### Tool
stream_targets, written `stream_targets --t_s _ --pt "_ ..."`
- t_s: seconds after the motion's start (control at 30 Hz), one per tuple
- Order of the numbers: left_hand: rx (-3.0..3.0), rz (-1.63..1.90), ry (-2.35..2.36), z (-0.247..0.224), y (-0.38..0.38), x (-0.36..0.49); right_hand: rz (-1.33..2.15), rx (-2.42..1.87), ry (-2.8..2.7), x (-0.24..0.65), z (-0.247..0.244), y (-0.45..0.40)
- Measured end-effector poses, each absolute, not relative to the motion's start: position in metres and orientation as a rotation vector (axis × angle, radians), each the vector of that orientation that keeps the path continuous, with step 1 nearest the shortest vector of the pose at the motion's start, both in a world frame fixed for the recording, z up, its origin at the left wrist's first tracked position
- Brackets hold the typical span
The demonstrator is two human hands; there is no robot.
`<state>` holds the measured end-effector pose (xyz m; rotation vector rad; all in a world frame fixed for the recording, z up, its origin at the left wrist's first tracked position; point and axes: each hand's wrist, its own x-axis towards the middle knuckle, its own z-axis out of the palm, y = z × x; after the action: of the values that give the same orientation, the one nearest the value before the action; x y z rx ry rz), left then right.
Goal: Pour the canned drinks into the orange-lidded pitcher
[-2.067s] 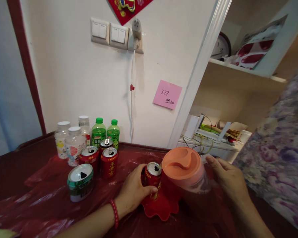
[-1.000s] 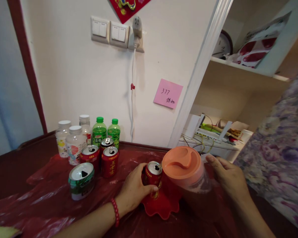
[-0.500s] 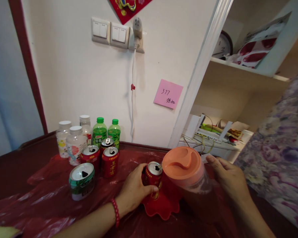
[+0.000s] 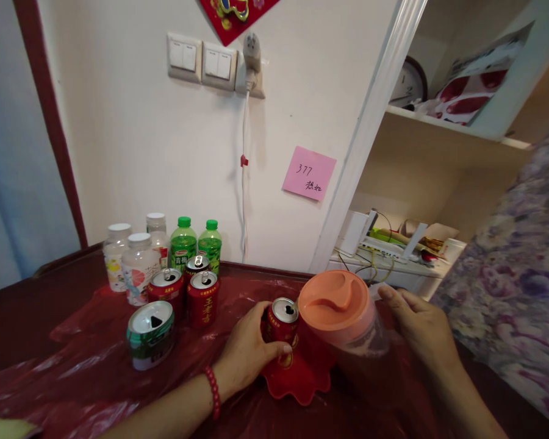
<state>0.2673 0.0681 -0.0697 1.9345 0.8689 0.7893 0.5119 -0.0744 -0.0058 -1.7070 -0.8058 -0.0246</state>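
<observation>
A red can [image 4: 281, 324] with an opened top stands on a red scalloped mat [image 4: 297, 381], and my left hand [image 4: 251, 350] is wrapped round it. My right hand [image 4: 421, 326] grips the handle of a clear pitcher [image 4: 366, 360] with an orange lid [image 4: 333, 302]. The pitcher leans toward the can, its spout at the can's top rim. Whether liquid is flowing is too small to tell.
Left of my hands stand a green can [image 4: 150, 341], red cans [image 4: 202, 305], green-capped bottles [image 4: 183, 244] and white-capped bottles [image 4: 139, 268]. Red plastic film [image 4: 86, 360] covers the table. A shelf with a router [image 4: 384, 247] and a floral cloth [image 4: 512, 286] are at right.
Almost nothing differs. The camera view has shifted very slightly, while both hands keep their holds on the can and the pitcher.
</observation>
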Motion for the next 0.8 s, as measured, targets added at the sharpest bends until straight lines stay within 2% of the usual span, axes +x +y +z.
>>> stream_targets --t_s 0.8 --pt "1.907 0.796 0.866 -0.0711 0.0672 0.2673 -0.009 -1.707 -0.824 0.5146 -0.0083 -0.0738"
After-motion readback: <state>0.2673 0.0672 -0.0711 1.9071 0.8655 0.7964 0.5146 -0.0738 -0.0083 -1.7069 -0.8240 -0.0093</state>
